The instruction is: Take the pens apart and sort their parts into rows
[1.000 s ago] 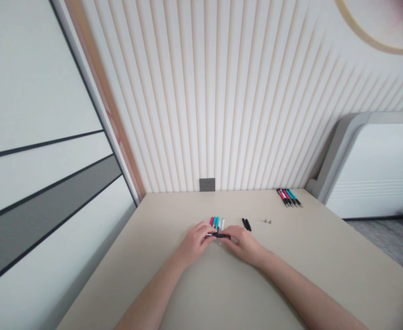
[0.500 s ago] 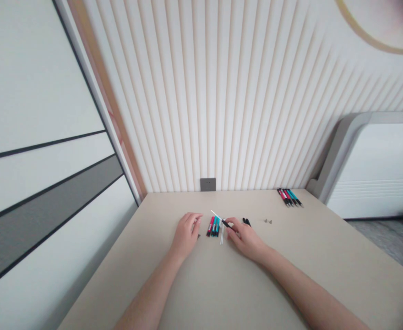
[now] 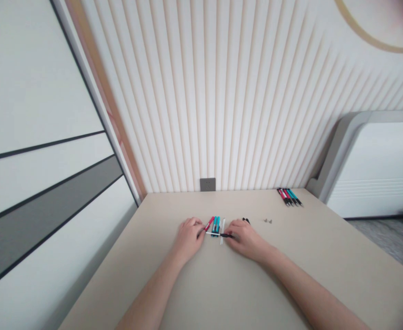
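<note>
My left hand [image 3: 189,236] is closed, its fingertips pinching the lower end of a pink pen barrel [image 3: 209,222], which slants up and away to the right. Between the fingers of my right hand [image 3: 242,234] is a black pen tip section [image 3: 226,235] with a thin white refill [image 3: 213,233] sticking out to the left, towards my left fingertips. Blue pen barrels [image 3: 216,221] lie side by side between the hands, partly crossed by the refill. Loose white refills [image 3: 222,228] rest just left of my right hand. Black pen parts [image 3: 246,220] show behind that hand, partly covered.
Two small grey pieces [image 3: 268,221] sit on the beige table [image 3: 215,284] to the right. Several pink and blue pens [image 3: 290,197] lie in a row at the back right. A ribbed wall with a dark socket [image 3: 207,184] borders the far edge.
My left hand has taken the end of the pink barrel and tilted it away from the blue ones. My right hand has lowered the refill and turned it nearly level, pointing left.
</note>
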A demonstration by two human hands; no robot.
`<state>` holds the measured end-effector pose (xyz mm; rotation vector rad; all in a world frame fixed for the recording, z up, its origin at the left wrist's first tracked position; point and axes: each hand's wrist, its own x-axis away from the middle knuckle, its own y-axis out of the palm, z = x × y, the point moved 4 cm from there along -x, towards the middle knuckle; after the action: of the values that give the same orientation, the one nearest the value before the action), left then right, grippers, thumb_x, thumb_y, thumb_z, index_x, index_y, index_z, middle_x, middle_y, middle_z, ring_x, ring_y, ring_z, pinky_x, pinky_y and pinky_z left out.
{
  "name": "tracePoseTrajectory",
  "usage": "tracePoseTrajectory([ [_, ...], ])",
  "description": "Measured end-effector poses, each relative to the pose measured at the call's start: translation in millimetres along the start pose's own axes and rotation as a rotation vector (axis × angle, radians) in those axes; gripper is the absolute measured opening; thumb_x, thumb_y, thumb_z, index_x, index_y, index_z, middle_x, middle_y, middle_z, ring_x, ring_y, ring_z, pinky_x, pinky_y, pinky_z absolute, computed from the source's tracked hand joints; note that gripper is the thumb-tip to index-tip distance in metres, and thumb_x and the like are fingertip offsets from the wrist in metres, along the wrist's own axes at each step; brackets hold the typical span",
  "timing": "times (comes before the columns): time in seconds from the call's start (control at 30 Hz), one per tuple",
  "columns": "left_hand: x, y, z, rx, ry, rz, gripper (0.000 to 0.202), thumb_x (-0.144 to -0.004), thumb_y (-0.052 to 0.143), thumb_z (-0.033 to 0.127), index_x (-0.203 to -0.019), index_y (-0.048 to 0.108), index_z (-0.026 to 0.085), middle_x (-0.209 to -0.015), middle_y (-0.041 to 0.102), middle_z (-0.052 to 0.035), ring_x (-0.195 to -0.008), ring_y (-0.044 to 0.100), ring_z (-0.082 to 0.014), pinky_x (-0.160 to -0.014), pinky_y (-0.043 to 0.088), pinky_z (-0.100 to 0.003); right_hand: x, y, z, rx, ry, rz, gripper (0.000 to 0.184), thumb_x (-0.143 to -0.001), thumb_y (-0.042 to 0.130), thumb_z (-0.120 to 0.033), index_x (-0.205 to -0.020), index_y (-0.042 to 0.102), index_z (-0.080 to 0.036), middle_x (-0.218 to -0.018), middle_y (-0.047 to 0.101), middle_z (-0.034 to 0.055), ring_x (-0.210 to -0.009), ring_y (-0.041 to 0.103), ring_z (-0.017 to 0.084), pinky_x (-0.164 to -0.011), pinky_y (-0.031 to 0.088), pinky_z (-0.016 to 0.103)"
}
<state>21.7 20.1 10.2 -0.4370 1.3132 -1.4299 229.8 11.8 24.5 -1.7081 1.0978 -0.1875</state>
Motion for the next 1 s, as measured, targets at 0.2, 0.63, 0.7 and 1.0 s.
tracePoseTrajectory([
  [0.2,-0.9,0.1,-6.5,-0.025,-0.068,0.025,0.015,-0.085,0.058,0.018,-0.086,0.072,0.022,-0.093,0.065,-0.0054,-0.092,0.058,-0.0216,-0.084,0.042,-0.036,1.4,1.0,2.8,-0.062,-0.082,-0.129,0.021,-0.082,0.058,-0.017,-0.096,0.073,-0.023,-0.088,0.067,0.0047,-0.088,0.059,0.019,-0.084,0.042,0.032],
  [0.63,-1.2,-3.0,-13.5,-0.011,-0.134,0.021,0.01,-0.083,0.062,0.019,-0.087,0.071,0.022,-0.091,0.068,-0.0049,-0.093,0.059,-0.0224,-0.084,0.042,-0.035,4.5,-1.0,8.8,-0.174,-0.065,-0.232,0.023,-0.075,0.064,-0.016,-0.096,0.072,-0.023,-0.081,0.065,0.0016,-0.077,0.058,0.017,-0.074,0.044,0.028],
  [0.7,-1.9,-5.3,-19.3,0.013,-0.156,0.031,0.011,-0.084,0.06,0.018,-0.089,0.07,0.022,-0.092,0.069,-0.005,-0.093,0.06,-0.0223,-0.084,0.043,-0.035,4.3,-2.4,8.1,-0.169,-0.055,-0.224,0.021,-0.076,0.066,-0.02,-0.097,0.072,-0.022,-0.08,0.065,0.0018,-0.077,0.058,0.017,-0.074,0.044,0.028],
  [1.0,-2.1,-18.1,-55.2,0.215,-0.227,0.156,0.022,-0.093,0.048,0.025,-0.098,0.069,0.019,-0.096,0.071,-0.0072,-0.092,0.064,-0.022,-0.084,0.048,-0.035,-8.8,13.0,-8.5,-0.099,-0.013,-0.045,0.019,-0.093,0.051,-0.022,-0.091,0.07,-0.021,-0.089,0.067,0.0046,-0.087,0.059,0.018,-0.081,0.043,0.03],
])
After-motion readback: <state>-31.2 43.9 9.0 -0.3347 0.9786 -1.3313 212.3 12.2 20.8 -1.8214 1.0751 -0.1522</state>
